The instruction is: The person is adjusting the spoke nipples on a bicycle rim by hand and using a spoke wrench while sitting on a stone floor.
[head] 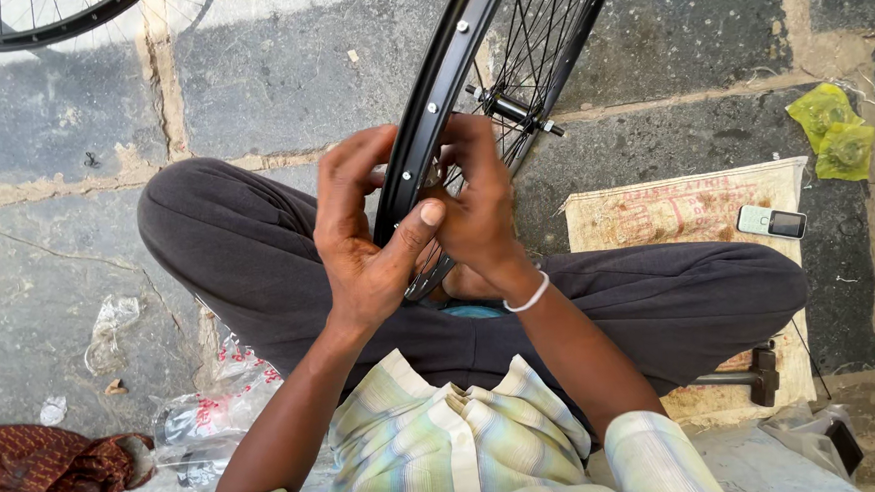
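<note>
A black bicycle wheel rim [439, 86] with thin spokes and a metal hub [510, 108] stands upright between my crossed legs in dark trousers. My left hand [364, 234] wraps the rim from the left, its thumb pressed on the rim's outer face. On the right side my right hand [480, 211], with a white bangle on the wrist, has its fingers curled in among the spokes at the rim's inner side. Whether the right fingers hold a small part is hidden.
A printed sack [688, 213] lies on the stone floor at right, with a small phone [771, 223] on it. A hammer [747, 376] lies by my right knee. Yellow plastic bags [834, 130] are far right, clear plastic [210, 409] and a red cloth [48, 468] at left. Another wheel [32, 22] shows top left.
</note>
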